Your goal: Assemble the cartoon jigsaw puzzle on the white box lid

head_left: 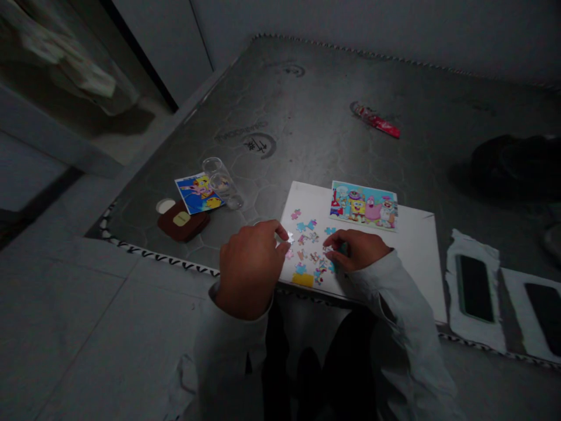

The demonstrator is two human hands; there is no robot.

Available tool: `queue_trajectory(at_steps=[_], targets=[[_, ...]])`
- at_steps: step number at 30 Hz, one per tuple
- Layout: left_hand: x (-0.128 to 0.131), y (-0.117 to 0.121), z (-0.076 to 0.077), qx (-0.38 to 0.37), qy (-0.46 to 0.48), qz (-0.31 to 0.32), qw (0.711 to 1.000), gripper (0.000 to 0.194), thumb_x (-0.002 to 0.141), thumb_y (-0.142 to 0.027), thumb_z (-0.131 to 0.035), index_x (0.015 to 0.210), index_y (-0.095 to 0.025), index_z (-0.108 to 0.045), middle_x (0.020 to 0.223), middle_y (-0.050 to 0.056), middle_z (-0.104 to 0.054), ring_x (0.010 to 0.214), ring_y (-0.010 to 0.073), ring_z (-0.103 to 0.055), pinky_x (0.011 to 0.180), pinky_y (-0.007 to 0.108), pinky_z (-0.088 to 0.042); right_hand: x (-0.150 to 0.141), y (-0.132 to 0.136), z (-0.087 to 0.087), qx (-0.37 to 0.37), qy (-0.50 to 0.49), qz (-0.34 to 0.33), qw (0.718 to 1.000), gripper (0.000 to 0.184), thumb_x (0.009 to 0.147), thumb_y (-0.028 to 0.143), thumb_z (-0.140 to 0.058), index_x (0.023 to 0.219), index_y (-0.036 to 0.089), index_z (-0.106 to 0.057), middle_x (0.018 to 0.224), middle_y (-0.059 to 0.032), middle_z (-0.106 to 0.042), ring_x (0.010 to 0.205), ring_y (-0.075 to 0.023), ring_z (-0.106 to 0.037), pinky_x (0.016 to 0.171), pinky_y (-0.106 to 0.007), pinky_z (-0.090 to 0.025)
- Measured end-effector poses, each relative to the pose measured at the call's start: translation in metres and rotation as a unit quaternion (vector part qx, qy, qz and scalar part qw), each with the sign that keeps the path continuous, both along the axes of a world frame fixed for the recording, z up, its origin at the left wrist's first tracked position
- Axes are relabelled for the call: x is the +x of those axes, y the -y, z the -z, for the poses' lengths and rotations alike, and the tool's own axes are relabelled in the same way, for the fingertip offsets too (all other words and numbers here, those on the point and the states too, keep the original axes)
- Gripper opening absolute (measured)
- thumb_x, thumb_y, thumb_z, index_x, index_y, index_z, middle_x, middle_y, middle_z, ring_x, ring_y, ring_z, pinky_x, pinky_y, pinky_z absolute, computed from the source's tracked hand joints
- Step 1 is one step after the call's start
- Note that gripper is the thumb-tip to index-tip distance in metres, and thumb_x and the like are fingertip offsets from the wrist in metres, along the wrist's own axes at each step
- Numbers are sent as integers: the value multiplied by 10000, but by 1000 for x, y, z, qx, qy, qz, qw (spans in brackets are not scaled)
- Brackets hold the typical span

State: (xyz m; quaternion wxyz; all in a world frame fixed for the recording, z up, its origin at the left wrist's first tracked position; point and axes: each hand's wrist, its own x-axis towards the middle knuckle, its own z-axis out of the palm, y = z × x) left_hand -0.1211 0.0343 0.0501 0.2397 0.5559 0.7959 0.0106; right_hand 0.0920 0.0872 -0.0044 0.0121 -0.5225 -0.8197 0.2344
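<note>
My left hand (252, 266) is at the left edge of a white board (414, 257), its thumb and index finger pinched on a small pale jigsaw puzzle piece (290, 237). Over the middle of the board, my right hand (362, 248) has its thumb and index fingertips closed around another puzzle piece (326, 249), mostly hidden by the fingers. Several loose pieces, among them a blue puzzle piece (300, 268) and a pink puzzle piece (295, 214), lie between the hands. A cartoon picture card (363, 206) rests at the board's far side. Near the front edge sits a yellow rectangle (302, 279).
Left of the board lie a brown case (182, 222), a second cartoon card (197, 193) and a clear plastic tube (223, 182). A phone (477, 287) on white cloth is at right, beside another phone (546, 313). A red wrapper (377, 120) lies farther back.
</note>
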Motion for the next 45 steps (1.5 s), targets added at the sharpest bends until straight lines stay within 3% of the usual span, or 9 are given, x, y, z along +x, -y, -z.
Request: queue_trajectory(at_steps=[6,15,22,33,41,45], targets=[[-1,-2,0,-5,-9,14,1000,177,918,-402,-675,1048,-330,-771,926,-4,-789,825,225,-689,621,317,-332,-6,-2,4,-4,14,26,1000,249,789,186,-767,1023,266,-735,907,9,-765,809,-169,-683,718,-289,-455],[2,-2,-2,-10,-19,22,1000,179,924,-398,-663,1053,-342,-774,927,5,-778,829,238,-684,632,326,-324,-12,1,-9,-61,28,47,997,262,843,161,-745,1086,249,-705,1008,-23,-778,924,-205,-710,767,-316,-467],[4,-3,-2,-14,-23,24,999,189,927,-397,-649,1058,-342,-774,965,8,-780,850,239,-687,638,324,-327,-5,0,-3,-56,-9,34,998,238,831,209,-737,1057,262,-685,955,-8,-763,864,-183,-689,756,-311,-446],[4,-3,-2,-20,-23,25,999,203,937,-395,-647,1078,-329,-775,993,20,-777,839,225,-682,638,311,-327,-4,0,0,-50,9,50,997,195,834,246,-737,1023,257,-693,898,-1,-758,787,-167,-651,681,-296,-372],[3,-2,-1,-10,-19,23,999,197,937,-398,-658,1074,-331,-782,964,23,-776,825,232,-679,638,315,-323,-12,-2,-14,-76,51,60,994,160,859,246,-750,1019,242,-755,971,-35,-784,912,-209,-702,770,-320,-445],[2,-2,0,-6,-17,23,1000,193,934,-385,-660,1067,-323,-785,952,20,-775,811,227,-671,634,316,-310,-15,-3,-19,-79,66,35,994,189,892,230,-722,1065,252,-794,1040,-54,-796,996,-238,-719,831,-342,-483]])
